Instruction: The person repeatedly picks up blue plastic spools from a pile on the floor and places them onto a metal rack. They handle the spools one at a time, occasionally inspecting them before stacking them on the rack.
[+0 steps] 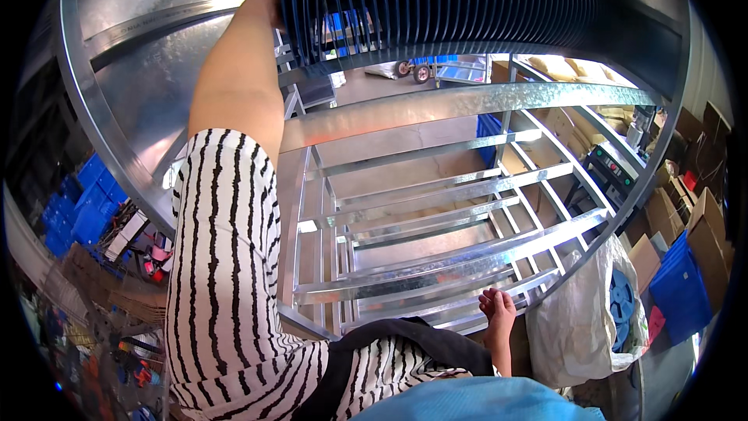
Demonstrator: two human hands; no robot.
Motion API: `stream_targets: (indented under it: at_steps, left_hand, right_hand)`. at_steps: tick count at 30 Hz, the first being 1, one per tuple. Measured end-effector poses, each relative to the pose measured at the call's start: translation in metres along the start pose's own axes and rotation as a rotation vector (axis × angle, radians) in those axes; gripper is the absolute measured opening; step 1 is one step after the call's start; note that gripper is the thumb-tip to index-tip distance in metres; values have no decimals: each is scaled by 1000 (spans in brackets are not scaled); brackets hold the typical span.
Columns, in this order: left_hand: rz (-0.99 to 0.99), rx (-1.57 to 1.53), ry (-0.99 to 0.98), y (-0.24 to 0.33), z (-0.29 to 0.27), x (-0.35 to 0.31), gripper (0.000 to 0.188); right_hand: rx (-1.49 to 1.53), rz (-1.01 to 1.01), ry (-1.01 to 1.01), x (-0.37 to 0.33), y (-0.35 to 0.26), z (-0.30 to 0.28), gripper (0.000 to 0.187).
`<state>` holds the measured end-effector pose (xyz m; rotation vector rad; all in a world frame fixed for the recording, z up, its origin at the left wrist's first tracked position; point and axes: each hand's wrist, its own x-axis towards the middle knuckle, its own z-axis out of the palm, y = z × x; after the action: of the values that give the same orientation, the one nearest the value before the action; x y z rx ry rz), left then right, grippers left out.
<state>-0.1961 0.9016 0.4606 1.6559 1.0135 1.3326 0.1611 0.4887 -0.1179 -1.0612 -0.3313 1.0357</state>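
1. Head view: the left hand (273,8) is raised at the left end of a row of thin black slats (467,0). Its fingers are hidden; whether they grip cannot be told.
2. The right hand (497,310) is low, near the rails, fingers loosely curled; whether the palm encloses anything cannot be told.
3. The black slats stand side by side across the top of the view, above a broad metal crossbar (467,104).
4. Below the crossbar, metal rails (460,253) form an open frame.
5. Right of the frame: a white bag (555,335) containing blue reels (621,298), beside a blue bin (679,290).
6. Far left: stacked blue bins (97,206).
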Motion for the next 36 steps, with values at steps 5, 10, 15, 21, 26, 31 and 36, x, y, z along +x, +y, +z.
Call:
stream_targets:
  at_steps: [5,10,15,21,26,31,36]
  left_hand:
    - [78,-38,28,4,19,-8,43]
    - [141,-75,38,8,33,-8,43]
    - [196,-105,37,27,34,-10,43]
    - [277,-211,-13,51,33,-15,44]
    - [323,-255,-68,70,33,-28,44]
    - [338,-169,-92,74,40,-43,44]
    - [303,113,-63,58,52,-65,33]
  right_hand:
    - [9,-7,-19,-3,0,2,24]
    - [4,-21,25,-15,-5,-7,25]
    - [14,-35,45,-27,-2,-20,25]
    - [9,-36,72,-48,-2,-26,24]
    - [-33,-17,108,-66,5,-30,22]
    - [-26,-19,110,-84,9,-35,21]
    - [-41,-20,139,-103,6,-50,21]
